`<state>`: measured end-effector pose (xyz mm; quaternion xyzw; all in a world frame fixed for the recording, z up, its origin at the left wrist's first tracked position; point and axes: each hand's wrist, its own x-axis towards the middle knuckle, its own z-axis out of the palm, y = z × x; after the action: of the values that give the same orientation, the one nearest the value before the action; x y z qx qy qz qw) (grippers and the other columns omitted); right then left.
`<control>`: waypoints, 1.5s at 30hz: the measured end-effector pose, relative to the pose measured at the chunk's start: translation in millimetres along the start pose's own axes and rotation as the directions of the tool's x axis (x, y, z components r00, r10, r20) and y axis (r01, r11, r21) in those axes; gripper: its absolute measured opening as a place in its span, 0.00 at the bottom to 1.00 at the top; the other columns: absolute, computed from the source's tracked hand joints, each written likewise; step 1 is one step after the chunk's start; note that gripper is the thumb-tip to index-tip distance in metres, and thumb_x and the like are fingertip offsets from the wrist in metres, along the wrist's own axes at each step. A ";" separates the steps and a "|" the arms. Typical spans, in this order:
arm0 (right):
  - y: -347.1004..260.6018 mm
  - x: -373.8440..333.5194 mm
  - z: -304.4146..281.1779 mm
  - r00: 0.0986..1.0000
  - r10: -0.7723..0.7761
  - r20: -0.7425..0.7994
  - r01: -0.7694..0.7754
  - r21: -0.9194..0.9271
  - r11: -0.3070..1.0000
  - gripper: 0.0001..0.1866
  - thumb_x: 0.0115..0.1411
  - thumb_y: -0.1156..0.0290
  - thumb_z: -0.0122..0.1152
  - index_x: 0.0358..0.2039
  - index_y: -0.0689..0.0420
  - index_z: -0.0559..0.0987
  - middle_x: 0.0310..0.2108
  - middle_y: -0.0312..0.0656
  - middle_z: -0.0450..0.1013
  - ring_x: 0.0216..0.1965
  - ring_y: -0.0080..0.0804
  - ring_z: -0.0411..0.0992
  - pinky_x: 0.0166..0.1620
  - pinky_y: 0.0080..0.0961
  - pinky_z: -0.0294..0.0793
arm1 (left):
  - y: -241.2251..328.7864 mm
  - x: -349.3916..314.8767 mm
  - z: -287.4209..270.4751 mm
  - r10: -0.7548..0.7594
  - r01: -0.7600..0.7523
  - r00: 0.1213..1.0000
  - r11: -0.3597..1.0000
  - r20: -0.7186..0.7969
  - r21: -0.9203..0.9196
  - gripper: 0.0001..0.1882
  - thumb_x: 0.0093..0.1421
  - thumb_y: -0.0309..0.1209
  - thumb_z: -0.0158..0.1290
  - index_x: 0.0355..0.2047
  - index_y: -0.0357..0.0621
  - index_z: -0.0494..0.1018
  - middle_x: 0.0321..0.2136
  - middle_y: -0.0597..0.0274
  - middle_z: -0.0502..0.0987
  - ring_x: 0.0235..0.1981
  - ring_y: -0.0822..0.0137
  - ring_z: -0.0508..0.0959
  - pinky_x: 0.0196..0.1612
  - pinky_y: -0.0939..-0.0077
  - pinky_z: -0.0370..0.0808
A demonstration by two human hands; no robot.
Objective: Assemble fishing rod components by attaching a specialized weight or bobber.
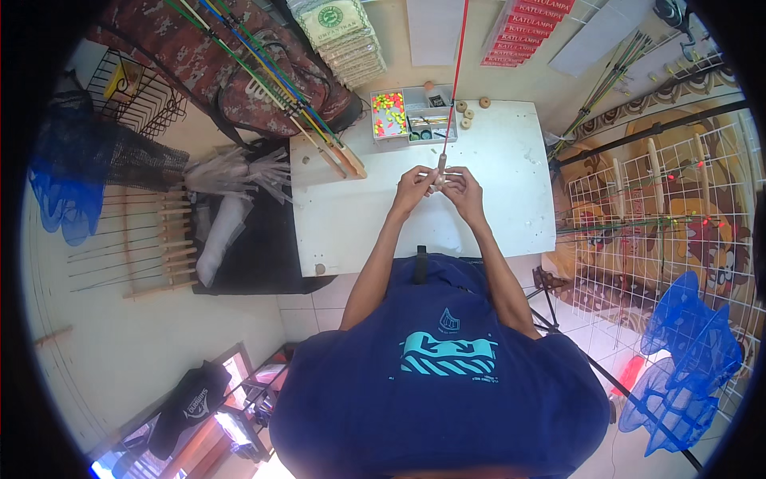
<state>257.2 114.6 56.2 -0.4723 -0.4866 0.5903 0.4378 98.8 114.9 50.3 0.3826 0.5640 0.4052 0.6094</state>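
Observation:
Over the white table (511,184), a thin red fishing rod (456,80) points away from me, its light-brown handle (442,162) toward me. My left hand (412,190) pinches at the handle's near end from the left. From the right, my right hand (464,193) closes its fingers on the same end. Both sets of fingertips nearly meet there and partly hide the handle's butt. Something small and pale shows between the fingers, too small to make out.
Beyond my hands stands a compartment box (432,140) with small pink and yellow pieces (388,113). Beside it lie several tan spools (468,113). Coloured rods (319,132) rest at the table's left. A white wire rack (614,199) and blue nets (686,359) are at right.

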 end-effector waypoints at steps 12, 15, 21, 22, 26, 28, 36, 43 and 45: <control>1.3 7.8 -11.2 0.998 0.036 0.042 -0.030 -0.130 0.991 0.16 0.55 0.79 0.63 0.44 0.68 0.73 0.40 0.47 0.76 0.38 0.29 0.77 0.42 0.21 0.77 | 8.6 -3.4 1.7 0.023 -0.024 0.999 0.998 0.028 0.050 0.13 0.61 0.36 0.56 0.40 0.39 0.77 0.25 0.64 0.78 0.25 0.78 0.72 0.30 0.82 0.68; -1.1 7.7 -9.1 0.998 0.021 0.057 -0.012 -0.145 0.989 0.16 0.55 0.79 0.63 0.45 0.68 0.73 0.40 0.47 0.76 0.39 0.29 0.77 0.42 0.21 0.77 | 7.8 -1.0 -0.3 0.018 -0.017 1.000 0.998 -0.013 0.065 0.13 0.61 0.37 0.56 0.36 0.38 0.78 0.23 0.66 0.77 0.23 0.79 0.70 0.28 0.83 0.67; -3.4 8.0 -8.4 1.000 0.000 0.025 0.004 -0.175 0.985 0.17 0.55 0.78 0.64 0.45 0.67 0.74 0.40 0.46 0.76 0.39 0.29 0.77 0.42 0.22 0.77 | 13.1 1.6 -2.5 0.020 -0.020 1.000 0.995 0.003 0.100 0.16 0.59 0.40 0.58 0.36 0.37 0.78 0.21 0.67 0.76 0.22 0.79 0.71 0.26 0.83 0.67; -3.9 8.7 -8.8 1.000 0.015 0.018 -0.011 -0.192 0.981 0.17 0.55 0.78 0.65 0.45 0.67 0.74 0.40 0.46 0.76 0.39 0.29 0.77 0.43 0.21 0.77 | 14.8 1.9 -2.1 0.016 -0.017 1.000 0.994 0.016 0.111 0.16 0.59 0.40 0.58 0.37 0.37 0.78 0.22 0.66 0.77 0.23 0.79 0.71 0.27 0.84 0.68; -1.3 9.7 -10.8 0.999 0.001 -0.032 -0.008 -0.219 0.976 0.16 0.55 0.77 0.65 0.44 0.67 0.75 0.39 0.46 0.77 0.39 0.29 0.77 0.43 0.22 0.77 | 14.6 -1.7 3.0 0.051 -0.051 0.999 0.992 0.002 0.120 0.16 0.57 0.38 0.60 0.39 0.38 0.78 0.27 0.61 0.81 0.26 0.76 0.77 0.28 0.82 0.71; 0.1 11.7 -11.8 1.000 -0.005 -0.001 0.004 -0.216 0.976 0.16 0.55 0.76 0.66 0.43 0.66 0.76 0.38 0.46 0.77 0.40 0.30 0.77 0.43 0.22 0.77 | 11.9 -3.4 7.4 0.144 -0.140 0.988 0.988 -0.051 0.073 0.17 0.56 0.37 0.61 0.41 0.37 0.78 0.28 0.60 0.81 0.27 0.75 0.78 0.29 0.82 0.73; 15.8 20.3 -33.9 0.996 0.023 0.086 -0.024 0.019 1.000 0.15 0.61 0.75 0.57 0.47 0.66 0.74 0.40 0.46 0.76 0.39 0.29 0.76 0.45 0.24 0.77 | 9.5 2.3 9.0 0.122 -0.114 0.989 0.988 -0.079 0.101 0.17 0.58 0.37 0.59 0.41 0.36 0.78 0.28 0.62 0.80 0.24 0.78 0.74 0.27 0.84 0.70; 79.0 31.2 -61.9 0.968 -0.126 -0.218 -0.045 -0.642 0.765 0.16 0.52 0.71 0.66 0.44 0.50 0.79 0.34 0.47 0.75 0.35 0.36 0.74 0.39 0.30 0.74 | 12.0 3.9 12.3 0.077 -0.068 0.993 0.993 -0.090 0.097 0.17 0.57 0.38 0.60 0.39 0.36 0.79 0.24 0.64 0.79 0.20 0.79 0.71 0.24 0.84 0.68; 84.8 31.4 -55.8 0.964 -0.186 -0.192 -0.006 -0.713 0.701 0.17 0.51 0.71 0.68 0.43 0.50 0.78 0.33 0.45 0.74 0.36 0.37 0.73 0.40 0.30 0.74 | 11.5 3.3 11.9 0.078 -0.069 0.992 0.993 -0.095 0.096 0.17 0.57 0.38 0.60 0.39 0.36 0.79 0.24 0.64 0.78 0.20 0.79 0.71 0.24 0.84 0.67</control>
<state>301.9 142.1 -36.2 -0.6495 -0.6392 0.2719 0.3092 110.1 122.2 60.5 0.4104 0.5971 0.4193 0.5471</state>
